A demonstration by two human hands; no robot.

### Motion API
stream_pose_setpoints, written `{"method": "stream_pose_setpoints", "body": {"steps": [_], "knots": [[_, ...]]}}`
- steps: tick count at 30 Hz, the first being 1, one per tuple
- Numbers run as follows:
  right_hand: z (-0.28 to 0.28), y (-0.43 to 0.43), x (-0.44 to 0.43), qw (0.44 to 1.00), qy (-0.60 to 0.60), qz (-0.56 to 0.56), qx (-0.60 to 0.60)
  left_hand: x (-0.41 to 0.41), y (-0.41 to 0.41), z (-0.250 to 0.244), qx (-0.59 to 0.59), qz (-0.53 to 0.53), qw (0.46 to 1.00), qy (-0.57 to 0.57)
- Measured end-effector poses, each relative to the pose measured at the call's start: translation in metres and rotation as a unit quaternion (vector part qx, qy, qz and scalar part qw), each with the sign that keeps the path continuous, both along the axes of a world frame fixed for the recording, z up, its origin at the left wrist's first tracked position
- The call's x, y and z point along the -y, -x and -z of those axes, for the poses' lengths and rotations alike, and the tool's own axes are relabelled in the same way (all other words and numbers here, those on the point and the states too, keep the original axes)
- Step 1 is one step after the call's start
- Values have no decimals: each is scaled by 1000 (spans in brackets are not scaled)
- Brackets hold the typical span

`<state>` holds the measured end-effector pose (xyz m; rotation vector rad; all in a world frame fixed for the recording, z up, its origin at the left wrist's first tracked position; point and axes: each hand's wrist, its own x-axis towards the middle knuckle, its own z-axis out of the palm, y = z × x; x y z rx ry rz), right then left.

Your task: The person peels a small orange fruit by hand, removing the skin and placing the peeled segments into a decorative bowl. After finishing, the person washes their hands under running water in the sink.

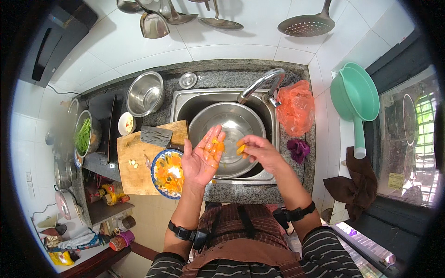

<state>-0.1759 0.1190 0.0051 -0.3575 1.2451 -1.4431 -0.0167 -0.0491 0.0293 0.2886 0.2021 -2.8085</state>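
My left hand [201,161] is palm up beside the rim of a steel basin [259,128], with soft, wet orange food pieces [212,153] resting on its palm and fingers. Over the basin, my right hand [260,151] pinches one orange piece [241,149] between thumb and fingertips. The basin stands in the sink [226,93] and seems to hold water. Partly behind my left wrist is a blue-rimmed plate [155,187] of orange and dark slices. It overlaps a wooden cutting board [139,180], where a cleaver [156,135] and peeled garlic cloves [134,163] lie.
The chrome faucet [260,80] arches over the basin. Right of the sink are a red plastic bag [296,107] and a purple cloth [298,151]. A steel bowl [146,93] and a small white bowl [126,124] stand behind the board. Utensils, including a skimmer [306,26], hang above.
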Motion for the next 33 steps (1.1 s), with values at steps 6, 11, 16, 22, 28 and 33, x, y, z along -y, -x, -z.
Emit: {"method": "stream_pose_setpoints", "body": {"steps": [6, 11, 16, 22, 28, 33], "knots": [[18, -19, 20, 978, 45, -17, 203, 0, 1, 6, 0, 40, 998, 52], [22, -24, 25, 958, 119, -13, 261, 1, 3, 3, 54, 36, 991, 119], [21, -24, 26, 966, 88, -16, 241, 2, 4, 0, 88, 28, 984, 151], [14, -34, 30, 983, 42, 41, 171, -1, 6, -1, 85, 32, 983, 157], [19, -29, 27, 978, 43, 87, 186, 0, 7, -3, 96, 20, 983, 152], [35, -21, 15, 975, 29, 118, 186, 6, 5, -2, 90, 4, 987, 130]]}}
